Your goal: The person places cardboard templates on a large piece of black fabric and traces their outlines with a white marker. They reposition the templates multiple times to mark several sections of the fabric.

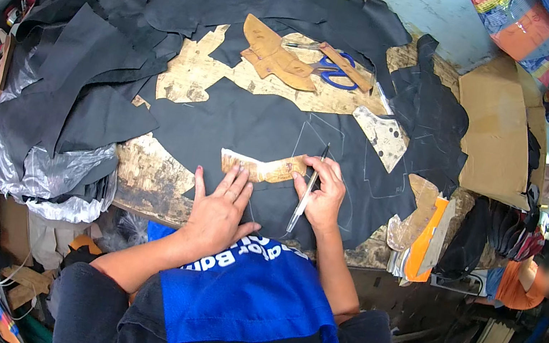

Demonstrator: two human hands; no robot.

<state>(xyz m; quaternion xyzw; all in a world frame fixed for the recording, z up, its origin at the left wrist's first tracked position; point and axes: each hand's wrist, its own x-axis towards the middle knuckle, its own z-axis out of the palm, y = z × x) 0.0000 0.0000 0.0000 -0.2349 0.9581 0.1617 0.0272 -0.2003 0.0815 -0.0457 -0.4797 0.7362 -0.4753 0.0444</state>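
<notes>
My left hand [219, 209] lies flat, fingers spread, on a long brown cardboard pattern [262, 167] and presses it onto a black leather sheet [245, 127]. My right hand [320, 192] holds a silver pen [309, 188] upright like a pencil, its tip at the right end of the pattern. Thin traced outlines show on the black sheet to the right of the pattern.
Blue-handled scissors [331, 69] and more brown patterns [275, 57] lie at the back of the worn wooden table [157, 177]. Black leather pieces [91, 53] pile up on the left. Cardboard [496, 129] and an orange pattern [427, 237] sit at the right. A person in orange [525, 279] sits at far right.
</notes>
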